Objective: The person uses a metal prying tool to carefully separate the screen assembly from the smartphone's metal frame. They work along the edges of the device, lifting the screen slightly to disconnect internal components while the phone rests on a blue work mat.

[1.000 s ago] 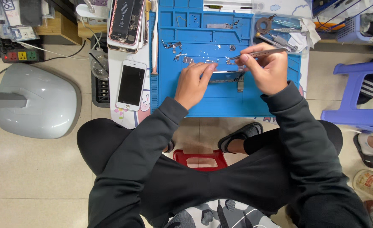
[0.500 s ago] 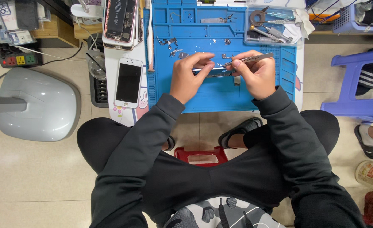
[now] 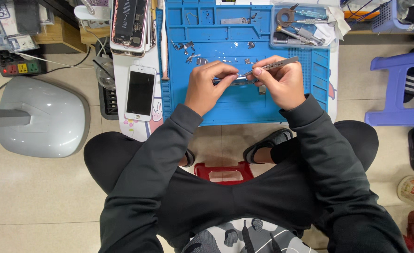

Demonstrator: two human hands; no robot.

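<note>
Tweezers (image 3: 278, 63) pinched in your right hand (image 3: 282, 84) meet a small part your left hand (image 3: 207, 86) grips over the blue mat (image 3: 244, 110); next needs steady, fine placement.

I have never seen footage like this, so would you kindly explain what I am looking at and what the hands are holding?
There is no machine here: a seated person wears a camera on the head, so the single view looks straight down at their own two hands. The right hand holds metal tweezers and the left hand pinches something small at their tip, too small to identify. Both work over a blue repair mat scattered with tiny metal parts. A white phone lies screen-up left of the mat, an opened phone above it, and a clear tool tray at the mat's top right.
</note>
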